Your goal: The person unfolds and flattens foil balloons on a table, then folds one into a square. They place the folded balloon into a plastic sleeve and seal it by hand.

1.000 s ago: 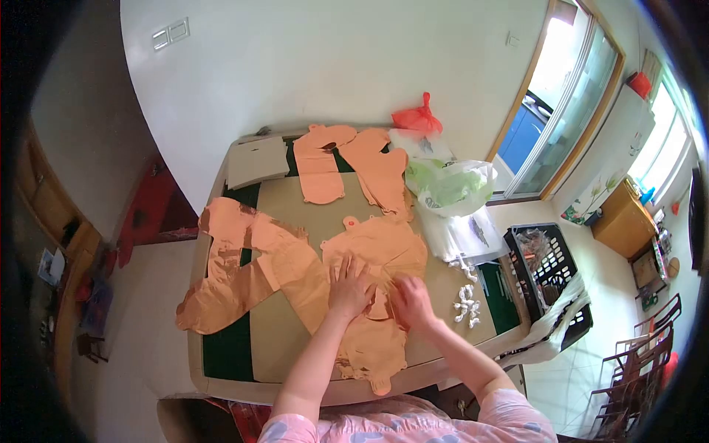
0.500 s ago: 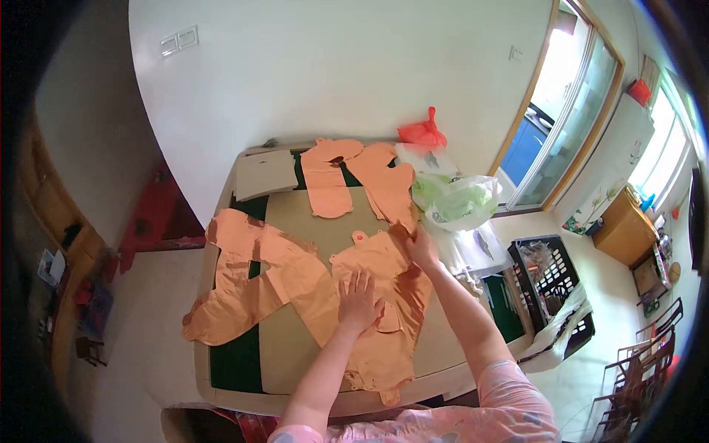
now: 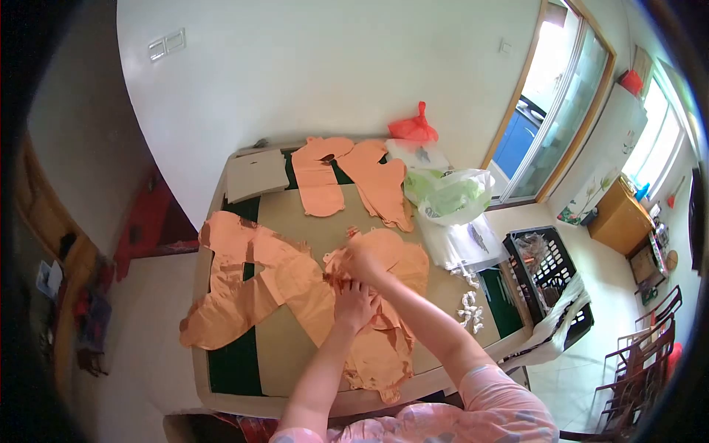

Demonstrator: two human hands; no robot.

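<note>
A flat, copper-orange foil balloon [image 3: 402, 269] lies uninflated on the table in front of me, its upper left part folded and crumpled. My left hand [image 3: 354, 306] rests on it with the fingers laid over the foil. Just above, my right hand [image 3: 367, 266] grips the foil's folded edge near the left hand's fingertips; its fingers are partly blurred. Another flat foil balloon [image 3: 236, 255] spreads to the left and meets the one under my hands. Two more flat foil shapes, a left one [image 3: 323, 192] and a right one [image 3: 380, 181], lie farther back.
Grey-beige boards [image 3: 256, 176] sit at the table's back left. A red plastic bag [image 3: 415, 127], a white-green plastic bag [image 3: 450, 196] and clear packets [image 3: 461, 244] lie at the back right. White twisted pieces [image 3: 470, 310] lie right of my forearm. A black crate [image 3: 543, 269] stands beyond the right edge.
My right hand has moved left from the balloon's upper right edge to its upper left part, beside my left hand. The foil there is now folded up. The left hand has hardly moved.
</note>
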